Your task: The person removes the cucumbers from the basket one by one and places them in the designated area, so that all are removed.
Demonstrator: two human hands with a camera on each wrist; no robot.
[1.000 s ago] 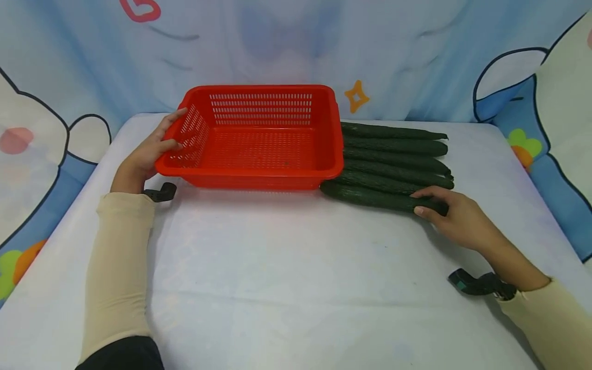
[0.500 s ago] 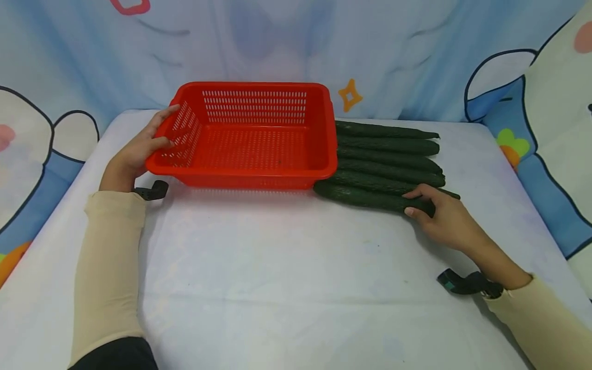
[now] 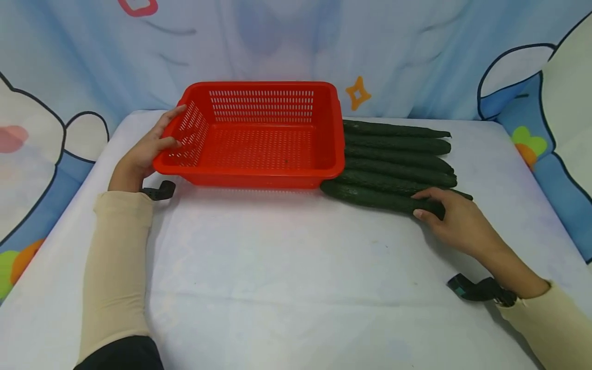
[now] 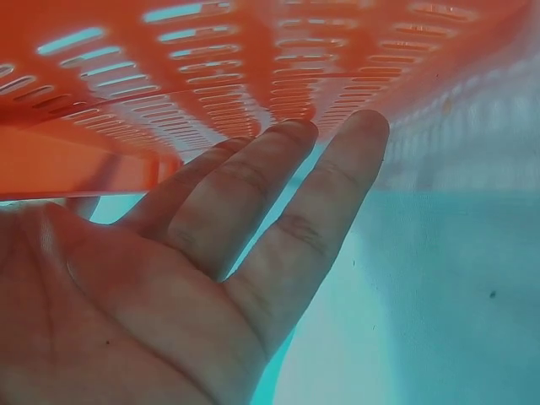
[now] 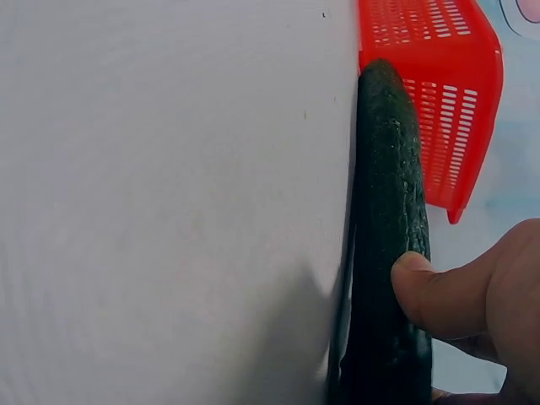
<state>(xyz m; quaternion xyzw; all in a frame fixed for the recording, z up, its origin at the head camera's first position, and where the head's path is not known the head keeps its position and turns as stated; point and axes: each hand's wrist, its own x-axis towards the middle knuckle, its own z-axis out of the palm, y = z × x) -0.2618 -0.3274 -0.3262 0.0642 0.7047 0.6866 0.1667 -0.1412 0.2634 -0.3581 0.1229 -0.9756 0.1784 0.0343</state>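
A red plastic basket (image 3: 259,181) with slotted walls stands at the back left of the table. My left hand (image 3: 143,154) holds its left side: two digits reach over the rim, while in the left wrist view several fingers (image 4: 295,224) lie extended against the outside of the slotted wall. Right of the basket, several dark green cucumbers (image 3: 398,158) lie side by side, their left ends close to it. My right hand (image 3: 455,221) pinches the right end of the nearest cucumber (image 3: 370,198) between thumb and fingers. That cucumber's far end is beside the basket in the right wrist view.
A white cloth (image 3: 277,267) covers the table. Behind it hangs a blue printed curtain (image 3: 287,41), close to the basket's back rim. Each wrist carries a small black camera, such as the right one (image 3: 481,289).
The right end of the nearest cucumber has shifted slightly left with my right hand, and the neighbouring cucumber's tip now shows past my fingers. My left hand stays on the basket.
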